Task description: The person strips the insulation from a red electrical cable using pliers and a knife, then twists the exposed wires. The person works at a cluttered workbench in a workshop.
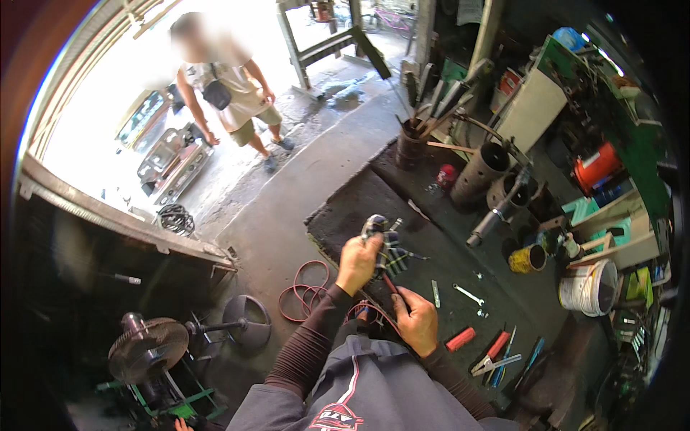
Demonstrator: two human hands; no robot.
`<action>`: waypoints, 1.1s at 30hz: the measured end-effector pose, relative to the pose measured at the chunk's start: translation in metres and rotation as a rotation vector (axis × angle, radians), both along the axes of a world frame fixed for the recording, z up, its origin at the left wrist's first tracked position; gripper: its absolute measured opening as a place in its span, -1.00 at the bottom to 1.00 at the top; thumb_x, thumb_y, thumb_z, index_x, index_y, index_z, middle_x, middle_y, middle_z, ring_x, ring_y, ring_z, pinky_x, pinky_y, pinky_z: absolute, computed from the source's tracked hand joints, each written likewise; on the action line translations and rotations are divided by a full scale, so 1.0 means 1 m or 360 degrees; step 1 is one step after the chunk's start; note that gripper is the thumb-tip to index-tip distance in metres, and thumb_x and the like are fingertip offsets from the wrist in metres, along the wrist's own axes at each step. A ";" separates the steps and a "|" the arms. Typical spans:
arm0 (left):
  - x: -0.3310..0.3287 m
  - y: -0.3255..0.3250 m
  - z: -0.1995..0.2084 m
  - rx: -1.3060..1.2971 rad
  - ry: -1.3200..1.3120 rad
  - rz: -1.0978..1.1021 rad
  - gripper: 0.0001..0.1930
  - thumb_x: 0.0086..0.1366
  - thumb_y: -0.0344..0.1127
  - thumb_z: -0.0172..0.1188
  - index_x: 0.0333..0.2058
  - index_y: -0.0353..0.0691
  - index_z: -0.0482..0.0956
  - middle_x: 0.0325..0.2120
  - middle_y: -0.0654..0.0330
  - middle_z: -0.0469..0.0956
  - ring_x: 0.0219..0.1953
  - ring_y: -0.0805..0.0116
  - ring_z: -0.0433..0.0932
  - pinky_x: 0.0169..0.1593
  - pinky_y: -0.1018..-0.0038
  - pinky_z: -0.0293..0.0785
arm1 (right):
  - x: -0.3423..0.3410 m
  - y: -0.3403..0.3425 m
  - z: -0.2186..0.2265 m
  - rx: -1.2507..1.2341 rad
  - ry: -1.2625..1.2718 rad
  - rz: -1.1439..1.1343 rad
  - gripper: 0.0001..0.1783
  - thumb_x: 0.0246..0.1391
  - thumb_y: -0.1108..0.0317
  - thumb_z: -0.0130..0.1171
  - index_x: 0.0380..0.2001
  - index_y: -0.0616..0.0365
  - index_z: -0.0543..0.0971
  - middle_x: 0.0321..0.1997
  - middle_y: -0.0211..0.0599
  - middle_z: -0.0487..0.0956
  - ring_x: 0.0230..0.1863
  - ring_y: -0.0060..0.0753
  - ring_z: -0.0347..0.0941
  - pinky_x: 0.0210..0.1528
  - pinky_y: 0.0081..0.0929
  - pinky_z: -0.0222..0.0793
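Note:
Above the dark workbench's near-left edge, my left hand [356, 264] is closed around a dark and silvery tool [374, 225] with a rounded metal end. Its exact kind I cannot make out. A dark checkered cloth [392, 258] bunches against the tool, just right of my fingers. Lower and to the right, my right hand [417, 323] grips a thin red hose [390, 284] that leads up toward the cloth. Whether the hose joins the tool is hidden. Nearest my right hand on the bench [374, 190] lie a thin metal strip [435, 294] and a red-handled item [460, 339].
A wrench [468, 294], pliers [497, 365] and screwdrivers [537, 352] lie at right. Metal cylinders [483, 172], a yellow can [527, 259] and a white bucket [589, 287] stand beyond. Red hose coils [305, 291] and a fan [149, 350] are left. Someone [226, 90] stands outside.

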State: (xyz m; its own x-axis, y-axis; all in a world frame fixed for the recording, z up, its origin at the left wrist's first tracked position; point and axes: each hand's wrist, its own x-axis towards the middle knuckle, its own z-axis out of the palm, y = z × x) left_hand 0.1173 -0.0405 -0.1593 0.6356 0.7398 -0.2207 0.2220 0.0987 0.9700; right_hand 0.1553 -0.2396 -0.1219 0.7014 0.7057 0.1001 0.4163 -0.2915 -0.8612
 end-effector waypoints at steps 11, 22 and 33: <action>0.006 0.075 -0.014 -0.0251 -0.0055 -0.0260 -0.63 0.57 -0.10 0.08 -0.28 -0.27 0.68 -0.40 0.30 0.66 -0.43 0.47 0.62 -0.27 0.45 0.57 | 0.004 -0.043 0.016 0.0170 0.0293 -0.0459 -0.75 0.31 0.33 0.21 -0.07 0.27 0.70 -0.25 -0.02 0.72 -0.29 0.00 0.67 -0.20 -0.25 0.54; 0.052 -0.024 -0.022 -0.0306 0.0076 -0.0183 -0.66 0.47 -0.16 0.19 -0.44 -0.26 0.64 -0.55 0.36 0.57 -0.51 0.55 0.44 -0.43 0.43 0.36 | 0.004 -0.032 -0.007 0.0018 0.0094 -0.0331 -0.72 0.26 0.29 0.25 -0.07 0.23 0.71 -0.11 0.05 0.72 -0.10 0.14 0.67 -0.09 -0.18 0.58; 0.053 0.060 -0.013 0.1623 0.0637 -0.0305 -0.50 0.29 0.02 0.39 -0.14 -0.40 0.62 -0.17 -0.14 0.67 -0.10 -0.01 0.66 0.06 0.14 0.54 | -0.031 -0.148 -0.035 0.0266 0.0804 -0.1024 -0.71 0.39 0.30 0.20 -0.05 0.32 0.70 -0.31 -0.39 0.70 -0.30 -0.58 0.55 -0.21 -0.53 0.45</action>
State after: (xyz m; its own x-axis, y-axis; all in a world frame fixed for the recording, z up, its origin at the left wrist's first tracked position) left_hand 0.1707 0.0197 -0.1727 0.7777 0.5887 0.2204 0.4633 -0.7738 0.4320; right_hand 0.1239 -0.3875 -0.1574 0.9510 0.1560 -0.2669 -0.2358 -0.1923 -0.9526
